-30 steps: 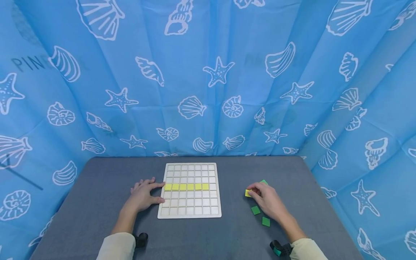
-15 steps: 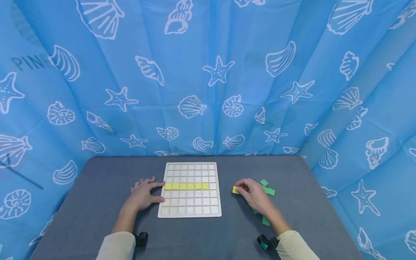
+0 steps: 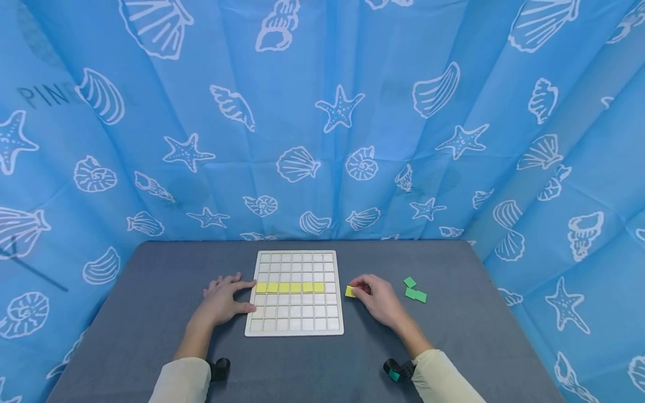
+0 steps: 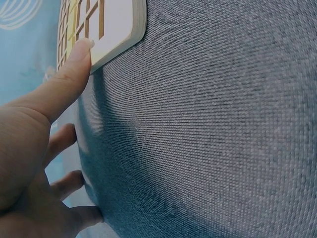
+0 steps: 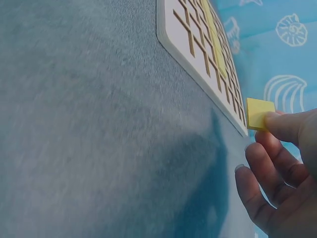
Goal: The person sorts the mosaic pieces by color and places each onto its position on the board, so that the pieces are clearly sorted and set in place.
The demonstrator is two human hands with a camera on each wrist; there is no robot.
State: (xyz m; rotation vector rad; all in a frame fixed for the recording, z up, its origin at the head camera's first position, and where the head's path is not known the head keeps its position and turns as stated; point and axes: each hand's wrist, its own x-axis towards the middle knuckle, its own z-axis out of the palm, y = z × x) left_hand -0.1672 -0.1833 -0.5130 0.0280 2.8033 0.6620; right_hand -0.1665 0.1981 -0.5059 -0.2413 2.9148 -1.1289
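A white grid board [image 3: 294, 330] lies on the grey table, with a row of yellow square tiles [image 3: 295, 287] across its middle that stops one cell short of the right edge. My right hand [image 3: 379, 301] pinches another yellow tile [image 5: 258, 113] between thumb and forefinger, just right of the board; its other fingers are loosely bent. My left hand [image 3: 221, 302] rests at the board's left edge, thumb and forefinger spread with their tips on the rim. In the left wrist view the thumb [image 4: 74, 62] touches the board's border, and the remaining fingers reach down to the cloth.
Several green square tiles [image 3: 415, 294] lie on the grey table [image 3: 302, 369] to the right of my right hand. A blue curtain [image 3: 322, 140] with white shells and starfish hangs behind the table and along its sides.
My right hand has carried the yellow tile leftward from near the green tiles to beside the board's right edge. The left hand and the board have stayed in place.
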